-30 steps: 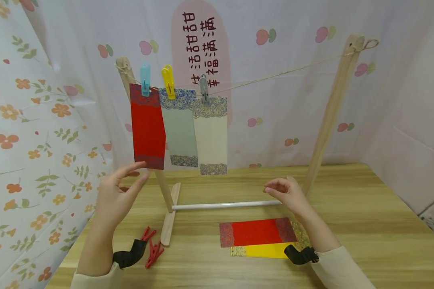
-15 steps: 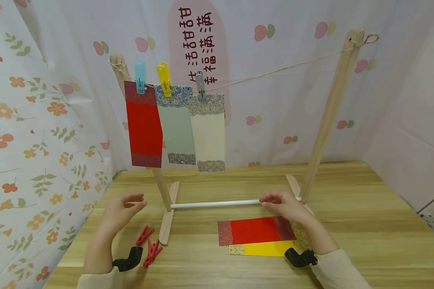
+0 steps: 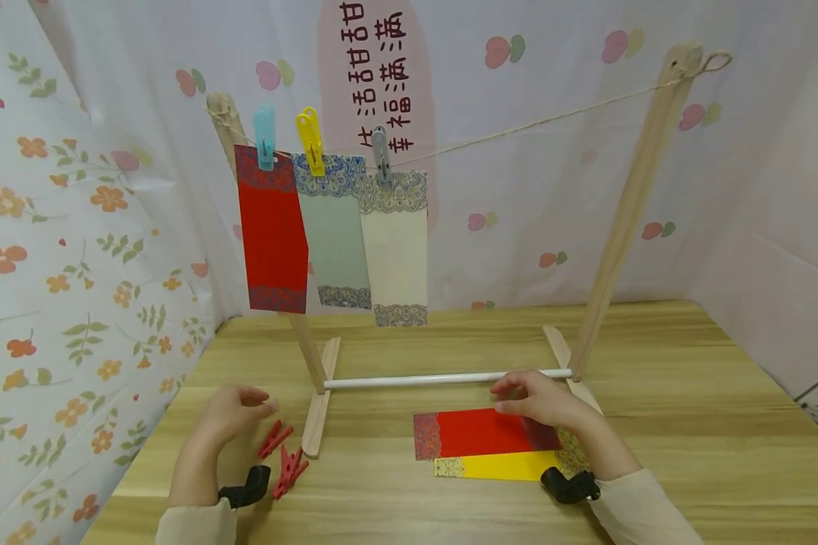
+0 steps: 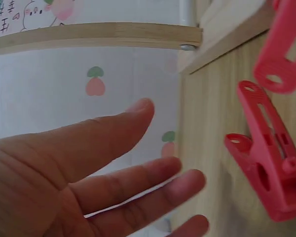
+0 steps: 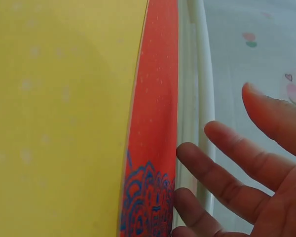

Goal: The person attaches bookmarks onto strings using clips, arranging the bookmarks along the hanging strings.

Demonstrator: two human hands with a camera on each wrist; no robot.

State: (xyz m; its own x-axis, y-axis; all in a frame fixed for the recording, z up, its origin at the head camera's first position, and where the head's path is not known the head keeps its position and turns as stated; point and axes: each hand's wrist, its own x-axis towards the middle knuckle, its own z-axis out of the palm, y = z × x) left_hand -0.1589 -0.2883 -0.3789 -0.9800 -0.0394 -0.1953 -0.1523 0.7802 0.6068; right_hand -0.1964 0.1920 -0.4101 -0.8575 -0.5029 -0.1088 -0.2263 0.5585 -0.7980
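Note:
My left hand [image 3: 226, 418] hovers over the table beside two red clothespins [image 3: 289, 471], fingers apart and holding nothing. In the left wrist view one clothespin [image 4: 274, 168] lies just beyond the fingertips. My right hand [image 3: 544, 403] is above the far edge of a red patterned card [image 3: 470, 435]; thumb and fingers are spread. The right wrist view has several fingertips close to the edge of the red card [image 5: 155, 98]; whether they touch is unclear. A yellow card [image 3: 497, 466] lies partly under the red one. My right forearm partly covers another patterned card [image 3: 572, 453].
A wooden stand carries a string [image 3: 518, 130] between two posts [image 3: 637, 204]. On its left part hang a red card [image 3: 273, 235], a grey-green card [image 3: 334, 242] and a cream card [image 3: 394, 257], held by blue, yellow and grey clothespins. A white rod [image 3: 409, 380] joins the stand's feet.
My left hand has come down from beside the hanging red card to near the red clothespins. My right hand has lowered toward the red card on the table.

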